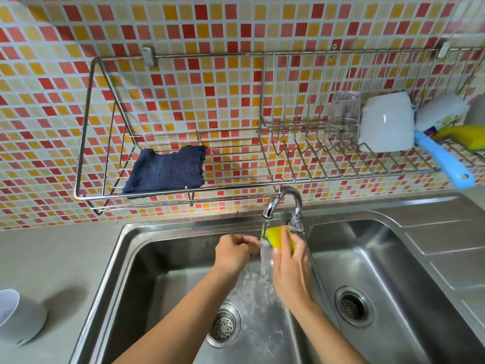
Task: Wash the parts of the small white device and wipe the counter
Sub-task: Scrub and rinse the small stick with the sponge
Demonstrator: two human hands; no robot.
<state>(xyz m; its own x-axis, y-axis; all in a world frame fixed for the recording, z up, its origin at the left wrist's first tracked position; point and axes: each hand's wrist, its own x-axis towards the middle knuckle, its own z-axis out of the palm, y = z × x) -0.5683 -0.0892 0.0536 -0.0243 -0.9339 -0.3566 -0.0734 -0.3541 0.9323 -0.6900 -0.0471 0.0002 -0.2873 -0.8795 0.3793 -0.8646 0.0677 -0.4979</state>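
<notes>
My right hand grips a yellow sponge just under the faucet. Water runs from the spout into the left sink basin. My left hand is curled at the left of the stream, its fingertips pinched on a small pale part that the water blurs. The sponge touches that spot. A white rounded device part lies on its side on the grey counter at the far left. A dark blue cloth lies in the wall rack.
A wire rack hangs on the tiled wall above the sink. On its right side are a clear glass, a white cup, a blue-handled brush and a yellow item. The right basin and drainboard lie to the right.
</notes>
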